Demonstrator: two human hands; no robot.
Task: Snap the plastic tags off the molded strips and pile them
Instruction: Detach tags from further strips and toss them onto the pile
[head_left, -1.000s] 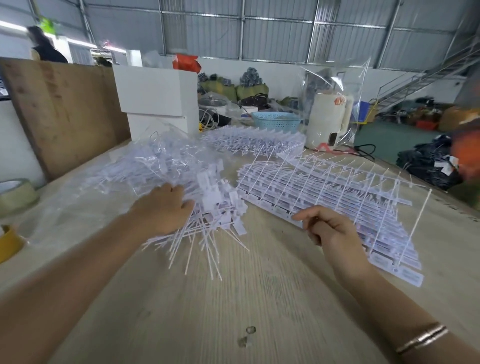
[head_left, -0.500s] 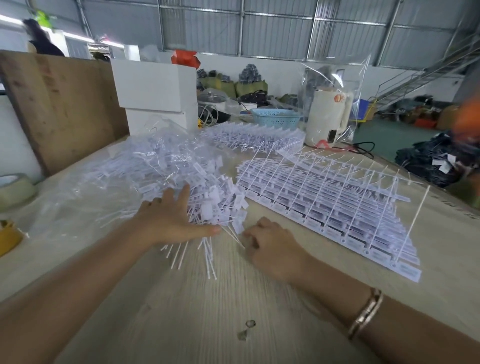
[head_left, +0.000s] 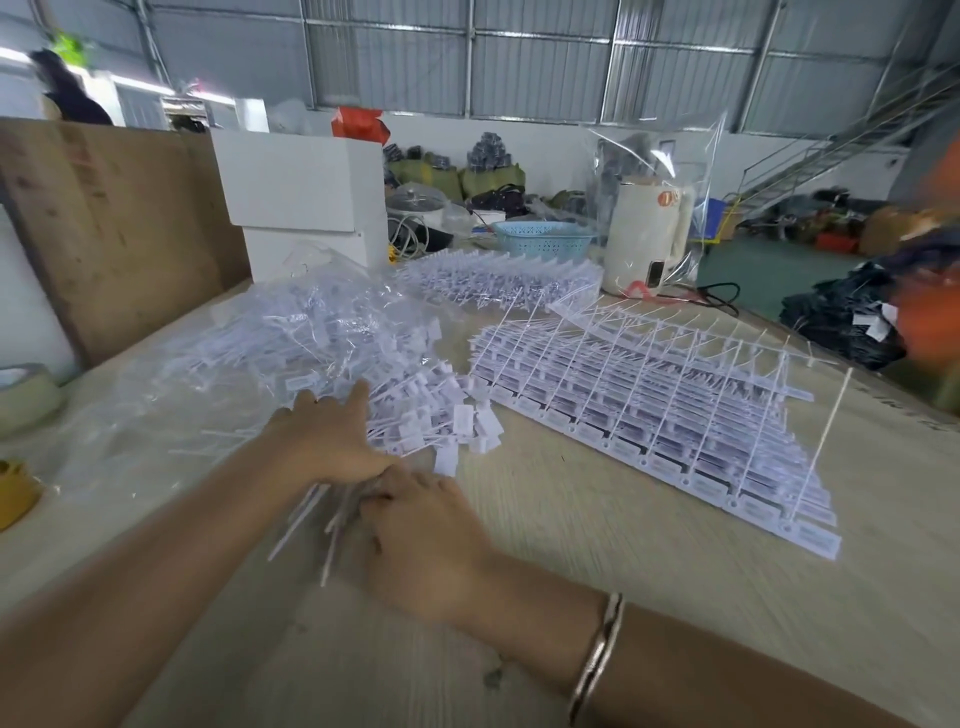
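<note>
Here, loose tag tails are gathered between both hands: the left hand lies fairly flat over them, the right hand is curled around them from below. Tails could be scattered from so loose a bundle. The pile of tags lies just beyond, unsnapped strips right, on a pale wooden table; a cluttered warehouse is seen behind.
</note>
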